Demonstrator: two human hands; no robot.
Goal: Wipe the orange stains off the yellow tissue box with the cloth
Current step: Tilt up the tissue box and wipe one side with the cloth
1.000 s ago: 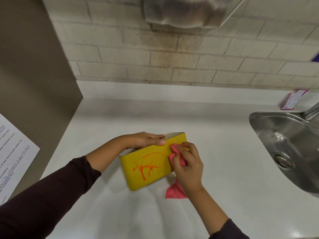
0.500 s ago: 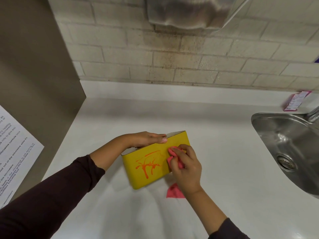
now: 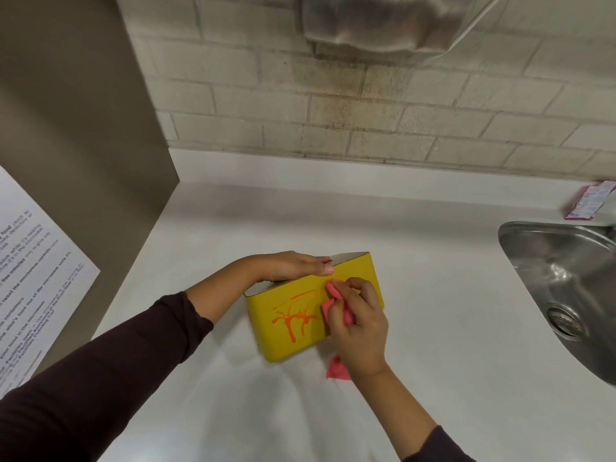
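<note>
Tissue box (image 3: pixel 293 325) upright on counter (image 3: pixel 433 328), long axis left-right, stained side toward camera.

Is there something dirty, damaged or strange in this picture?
Yes. Orange stains run in wet-looking drips down the front of the yellow tissue box. The wall behind also has a dark, dirty patch under the metal fixture.

table (image 3: pixel 433 378): white, bare across its front | sink (image 3: pixel 563 295): steel, right edge, drain showing | wall (image 3: pixel 333 128): pale brick, stained at the middle | dispenser (image 3: pixel 383 21): metal, mounted at the top | packet (image 3: pixel 588 204): pink, behind the sink | panel (image 3: pixel 66 128): brown, left | sheet (image 3: pixel 30 281): printed, on the panel
</note>
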